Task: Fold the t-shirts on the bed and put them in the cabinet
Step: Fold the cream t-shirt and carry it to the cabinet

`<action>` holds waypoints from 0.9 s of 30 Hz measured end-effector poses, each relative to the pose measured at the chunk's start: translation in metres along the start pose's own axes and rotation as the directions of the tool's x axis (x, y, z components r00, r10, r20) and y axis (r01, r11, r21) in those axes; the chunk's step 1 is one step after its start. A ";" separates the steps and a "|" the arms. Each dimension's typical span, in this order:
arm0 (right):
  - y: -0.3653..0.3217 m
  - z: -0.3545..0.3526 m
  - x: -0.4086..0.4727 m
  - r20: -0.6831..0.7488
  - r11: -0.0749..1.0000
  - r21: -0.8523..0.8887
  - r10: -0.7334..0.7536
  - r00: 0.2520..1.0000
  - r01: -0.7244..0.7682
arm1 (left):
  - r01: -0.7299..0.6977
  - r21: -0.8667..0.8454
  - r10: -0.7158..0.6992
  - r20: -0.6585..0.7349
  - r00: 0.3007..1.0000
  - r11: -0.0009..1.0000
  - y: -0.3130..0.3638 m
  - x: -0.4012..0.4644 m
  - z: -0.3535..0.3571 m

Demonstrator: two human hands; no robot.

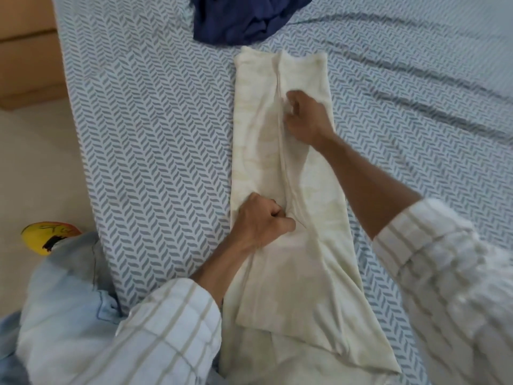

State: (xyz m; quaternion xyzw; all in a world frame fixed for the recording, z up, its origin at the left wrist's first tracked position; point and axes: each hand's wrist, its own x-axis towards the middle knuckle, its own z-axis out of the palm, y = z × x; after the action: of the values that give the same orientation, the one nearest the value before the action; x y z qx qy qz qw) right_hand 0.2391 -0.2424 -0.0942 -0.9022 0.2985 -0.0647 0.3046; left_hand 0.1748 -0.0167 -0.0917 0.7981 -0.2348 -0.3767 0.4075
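Note:
A cream t-shirt (258, 140) lies on the bed as a long narrow strip, its two sides folded in to a seam down the middle. My left hand (259, 222) grips the folded edge near the strip's middle, fingers curled into the cloth. Farther up, my right hand (305, 118) pinches the same central edge. A crumpled navy t-shirt (244, 18) sits at the far end of the bed, just past the cream one.
The bed sheet (144, 129) has a blue-grey herringbone print and wrinkles at the right. The bed's left edge drops to a beige floor (36, 173). A wooden piece of furniture (27, 51) stands at the upper left. A yellow shoe (47, 236) shows below my jeans.

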 end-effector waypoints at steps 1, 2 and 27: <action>0.004 -0.003 -0.022 0.033 1.000 -0.021 -0.015 0.999 0.015 | 0.005 0.026 -0.005 -0.007 1.000 1.000 0.004 -0.002 -0.001; 0.009 -0.006 -0.044 0.062 0.999 -0.044 -0.025 0.998 0.027 | 0.020 0.074 -0.019 -0.016 1.000 0.997 0.009 -0.004 -0.002; 0.105 -0.046 -0.399 0.243 0.718 -0.465 -0.459 0.855 0.518 | 0.422 -0.093 -0.411 0.122 0.904 0.902 -0.011 -0.161 0.006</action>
State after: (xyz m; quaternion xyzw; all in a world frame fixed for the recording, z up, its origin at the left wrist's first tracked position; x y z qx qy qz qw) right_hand -0.1514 -0.1016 -0.0931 -0.9984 0.0387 -0.0108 0.0403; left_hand 0.0737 0.0963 -0.0372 0.7848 -0.0563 -0.5076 0.3512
